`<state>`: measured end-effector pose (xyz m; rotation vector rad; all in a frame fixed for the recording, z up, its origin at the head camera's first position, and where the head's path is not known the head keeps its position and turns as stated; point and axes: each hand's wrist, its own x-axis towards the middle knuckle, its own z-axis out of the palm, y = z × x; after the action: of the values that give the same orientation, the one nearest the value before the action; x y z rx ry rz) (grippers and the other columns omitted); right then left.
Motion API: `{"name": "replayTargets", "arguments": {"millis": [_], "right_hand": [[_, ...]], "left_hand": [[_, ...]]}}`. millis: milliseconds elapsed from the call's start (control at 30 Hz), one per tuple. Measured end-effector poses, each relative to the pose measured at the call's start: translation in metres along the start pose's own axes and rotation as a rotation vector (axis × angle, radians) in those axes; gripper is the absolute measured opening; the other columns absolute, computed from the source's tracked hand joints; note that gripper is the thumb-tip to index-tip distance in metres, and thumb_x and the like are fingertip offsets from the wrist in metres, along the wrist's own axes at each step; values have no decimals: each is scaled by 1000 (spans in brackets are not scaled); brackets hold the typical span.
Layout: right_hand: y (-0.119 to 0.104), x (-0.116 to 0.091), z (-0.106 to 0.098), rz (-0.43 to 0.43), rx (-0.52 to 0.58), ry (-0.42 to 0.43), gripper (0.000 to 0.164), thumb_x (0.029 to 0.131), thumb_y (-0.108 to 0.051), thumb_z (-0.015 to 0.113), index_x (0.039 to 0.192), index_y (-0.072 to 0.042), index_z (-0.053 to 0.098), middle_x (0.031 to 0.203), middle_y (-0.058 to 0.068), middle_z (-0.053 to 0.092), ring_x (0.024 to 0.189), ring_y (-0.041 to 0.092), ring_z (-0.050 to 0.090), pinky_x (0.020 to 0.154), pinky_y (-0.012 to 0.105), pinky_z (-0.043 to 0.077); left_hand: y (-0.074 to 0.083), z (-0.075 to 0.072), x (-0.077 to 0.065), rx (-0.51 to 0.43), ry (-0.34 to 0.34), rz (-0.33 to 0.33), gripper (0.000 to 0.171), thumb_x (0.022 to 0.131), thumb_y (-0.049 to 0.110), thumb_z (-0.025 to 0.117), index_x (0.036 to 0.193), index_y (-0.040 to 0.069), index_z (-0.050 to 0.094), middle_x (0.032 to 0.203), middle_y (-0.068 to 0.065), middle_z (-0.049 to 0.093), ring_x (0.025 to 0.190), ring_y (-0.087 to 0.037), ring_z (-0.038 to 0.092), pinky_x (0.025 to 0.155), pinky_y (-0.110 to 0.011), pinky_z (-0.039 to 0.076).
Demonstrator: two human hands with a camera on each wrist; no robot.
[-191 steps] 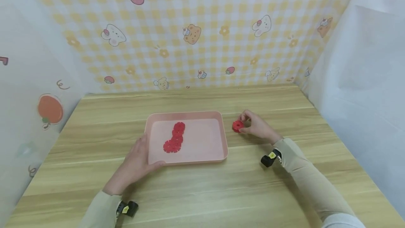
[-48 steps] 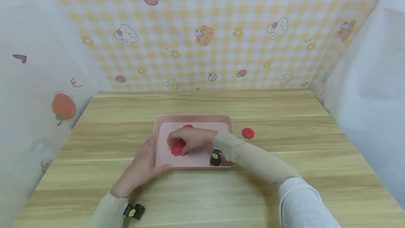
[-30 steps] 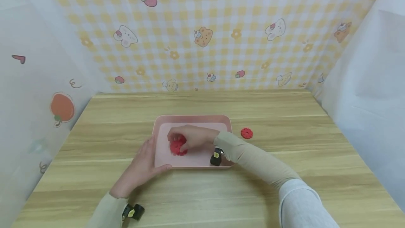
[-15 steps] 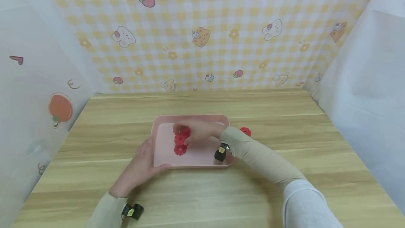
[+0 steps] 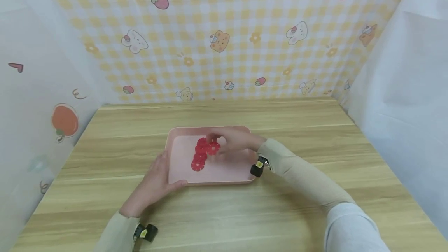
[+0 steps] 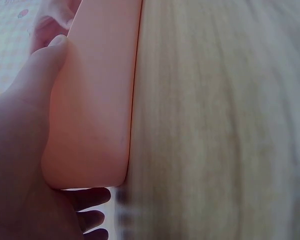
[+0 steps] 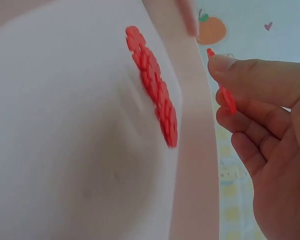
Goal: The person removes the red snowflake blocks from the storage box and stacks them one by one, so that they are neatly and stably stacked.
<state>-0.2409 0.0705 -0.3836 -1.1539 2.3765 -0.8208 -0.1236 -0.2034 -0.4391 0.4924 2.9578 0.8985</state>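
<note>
My left hand (image 5: 154, 182) holds the near left corner of the pink tray (image 5: 220, 182), thumb along the front wall and fingers along the left side. In the left wrist view its thumb tip reaches the tray's rim, with the fingers curled past the corner. Over the tray my right hand (image 5: 235, 140) pinches a red notched plastic disc (image 7: 231, 101) between thumb and fingertips. Just left of that disc, several overlapping red notched discs (image 5: 198, 165) lie in a slanting row on the tray floor. The right wrist view shows the row (image 7: 155, 82) apart from the held disc.
The tray stands on a wood-grain table (image 5: 224, 213). A yellow checked cloth (image 5: 196, 73) with cartoon prints rises along the back edge. White sheeting (image 5: 395, 88) borders the right side, and a printed white sheet (image 5: 42, 88) borders the left.
Earlier the right hand was at discs right of the tray, then over the row. It has since moved far and right, a disc pinched in it. The sleeve now covers the loose disc's spot.
</note>
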Motion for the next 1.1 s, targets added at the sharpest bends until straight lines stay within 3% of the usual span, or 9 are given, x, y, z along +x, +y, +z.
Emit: {"name": "replayTargets", "arguments": {"millis": [233, 467, 800, 1100], "right_hand": [[11, -21, -10, -10, 16, 69, 49, 78, -12, 79, 122, -8, 55, 114, -3, 62, 112, 15, 56, 102, 39, 46], [20, -46, -16, 87, 64, 115, 52, 78, -13, 79, 124, -9, 56, 116, -3, 63, 114, 16, 56, 103, 42, 45], [41, -91, -26, 125, 5, 253, 48, 79, -5, 75, 123, -6, 57, 117, 2, 62, 109, 21, 55, 99, 49, 45], [68, -114, -23, 192, 2, 356, 46, 76, -4, 78, 117, -8, 59, 118, 8, 60, 111, 27, 53, 100, 52, 42]], "left_hand": [[-1, 2, 1, 5, 12, 12, 118, 72, 54, 77, 150, -2, 9, 145, -25, 31, 126, -39, 37, 101, -62, 38], [0, 1, 1, 4, 3, 15, 118, 73, 55, 76, 151, -3, 8, 147, -26, 29, 128, -41, 34, 101, -63, 37], [3, -2, 3, 11, 7, 33, 117, 74, 51, 77, 150, -6, 8, 147, -28, 29, 129, -43, 33, 103, -63, 34], [1, 0, 4, 3, 4, 37, 118, 74, 49, 78, 150, -5, 6, 146, -29, 29, 127, -44, 33, 102, -65, 33]]}}
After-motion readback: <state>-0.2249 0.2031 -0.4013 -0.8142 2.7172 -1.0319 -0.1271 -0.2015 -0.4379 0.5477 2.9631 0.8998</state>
